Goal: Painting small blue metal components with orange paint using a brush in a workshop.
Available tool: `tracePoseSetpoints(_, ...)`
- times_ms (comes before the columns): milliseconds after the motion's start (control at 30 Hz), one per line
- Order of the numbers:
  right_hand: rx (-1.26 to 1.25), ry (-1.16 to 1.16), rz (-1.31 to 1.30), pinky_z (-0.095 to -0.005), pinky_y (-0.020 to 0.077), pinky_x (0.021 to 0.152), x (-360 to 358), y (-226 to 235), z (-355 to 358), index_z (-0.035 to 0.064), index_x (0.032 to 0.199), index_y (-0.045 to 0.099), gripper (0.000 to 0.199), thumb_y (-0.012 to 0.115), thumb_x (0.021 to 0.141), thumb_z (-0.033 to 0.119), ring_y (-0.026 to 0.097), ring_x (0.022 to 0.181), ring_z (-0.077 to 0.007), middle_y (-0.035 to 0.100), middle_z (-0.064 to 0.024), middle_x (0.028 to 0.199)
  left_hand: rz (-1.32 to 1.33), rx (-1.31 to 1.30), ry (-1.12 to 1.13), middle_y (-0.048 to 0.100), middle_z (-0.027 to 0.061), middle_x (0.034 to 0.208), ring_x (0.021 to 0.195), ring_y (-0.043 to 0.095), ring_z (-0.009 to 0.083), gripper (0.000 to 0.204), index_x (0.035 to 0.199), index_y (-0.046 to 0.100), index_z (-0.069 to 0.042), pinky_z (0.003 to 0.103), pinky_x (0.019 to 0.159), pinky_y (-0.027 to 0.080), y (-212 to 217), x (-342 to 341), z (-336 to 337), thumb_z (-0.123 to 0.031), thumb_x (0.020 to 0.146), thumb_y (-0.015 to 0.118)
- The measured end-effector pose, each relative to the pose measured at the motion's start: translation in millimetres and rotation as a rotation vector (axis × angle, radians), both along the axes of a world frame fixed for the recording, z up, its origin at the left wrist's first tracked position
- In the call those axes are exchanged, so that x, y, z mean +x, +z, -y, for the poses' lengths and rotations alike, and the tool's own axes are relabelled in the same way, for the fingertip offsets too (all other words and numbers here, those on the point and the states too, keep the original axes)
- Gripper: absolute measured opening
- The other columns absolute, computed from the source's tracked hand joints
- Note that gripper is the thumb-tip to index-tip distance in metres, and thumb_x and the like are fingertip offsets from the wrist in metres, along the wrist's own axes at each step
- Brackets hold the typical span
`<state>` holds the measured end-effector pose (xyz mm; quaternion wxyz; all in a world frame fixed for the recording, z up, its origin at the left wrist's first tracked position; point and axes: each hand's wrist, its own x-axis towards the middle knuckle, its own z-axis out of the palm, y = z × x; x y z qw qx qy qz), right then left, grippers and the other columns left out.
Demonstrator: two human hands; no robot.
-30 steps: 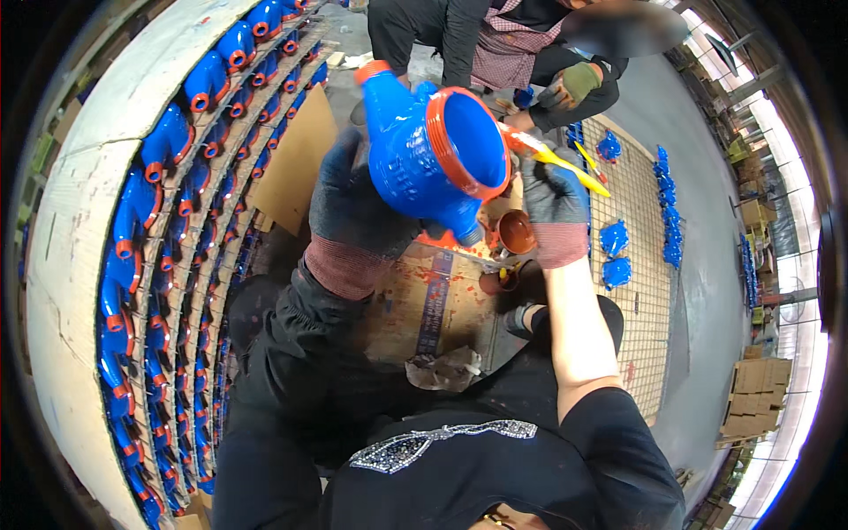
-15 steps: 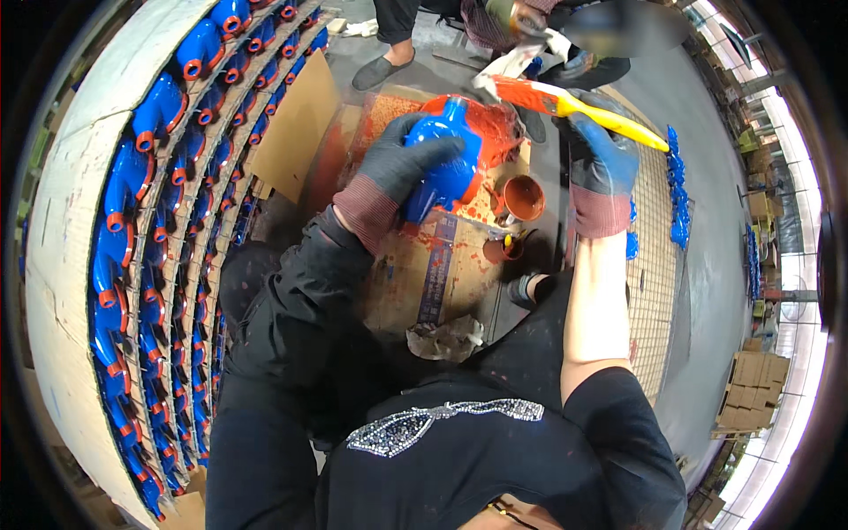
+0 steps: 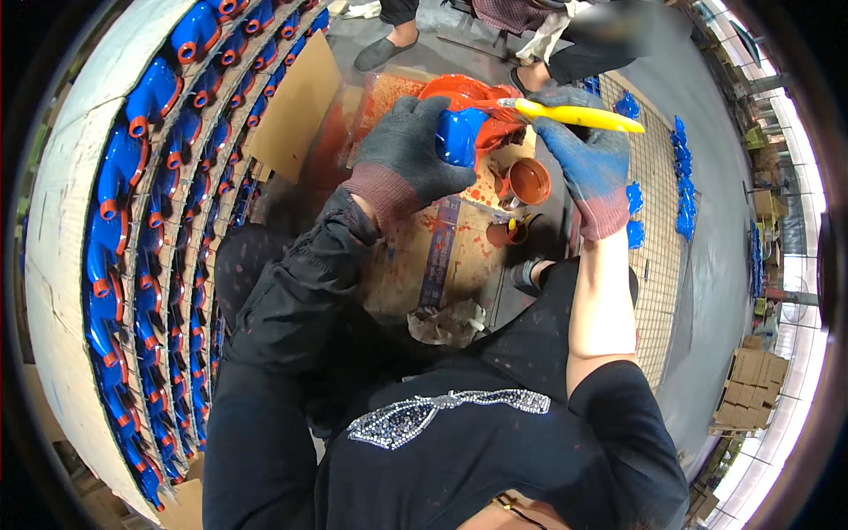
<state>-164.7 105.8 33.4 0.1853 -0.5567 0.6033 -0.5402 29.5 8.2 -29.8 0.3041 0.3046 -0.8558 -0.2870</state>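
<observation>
While I grip it in front of me, these are the parts of the scene as they lie:

Valve body [image 3: 461, 132]: a blue cast piece with an orange-red flange face, held up above the cardboard; its long axis runs away from me, the flange end pointing toward the top of the view and the blue end toward my left palm.

Left hand [image 3: 408, 150]: in a dark grey glove, my fingers are curled tight around the blue end of the valve body.

Brush [image 3: 570, 115]: yellow handle, lying nearly level, the bristle end pointing left and touching the orange flange, the handle end pointing right.

Right hand [image 3: 583, 163]: in a blue-stained glove with a red cuff, my fingers are closed around the brush handle.

Paint cup [image 3: 528, 181]: a round cup of orange-red paint, just below the valve body, between my two hands.

Cardboard [image 3: 402, 256]: a paint-spattered sheet on the floor under the work.

Rows of blue castings [image 3: 146, 221]: packed with orange rims, curving along my left.

Wire grid [image 3: 658, 203]: on my right, with a few blue parts on it.

Another person [image 3: 565, 44]: at the top, beyond the valve body.
</observation>
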Motion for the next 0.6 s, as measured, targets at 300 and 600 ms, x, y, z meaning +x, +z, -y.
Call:
tracePoseSetpoints(300,-0.238,0.039,0.557,-0.0309,0.0530,0.087,-10.9,-10.8,-0.1,0.0002,0.103,0.063,0.027,0.066,0.077,-0.007,0.066,0.095,-0.0216,0.066,-0.0128,0.105,-0.577,1.171,-0.304,0.066,0.0096,0.116,0.101,0.066,0.0189,0.060,0.130,0.054,0.000,0.034,0.086,0.056,31.3,20.5,4.2,-0.031,0.083,0.075)
tracePoseSetpoints(600,-0.366,0.416,1.299,-0.0461,0.0459,0.108,-3.3,-48.6,17.9,0.0006,0.101,0.052,0.029,0.048,0.077,-0.014,0.054,0.122,-0.0364,0.058,-0.0215,0.118,-1.228,1.685,-0.760,0.060,0.0154,0.128,0.114,0.063,0.0276,0.057,0.136,0.048,-0.004,0.043,0.098,0.054,3.8,14.6,1.5,-0.044,0.096,0.054)
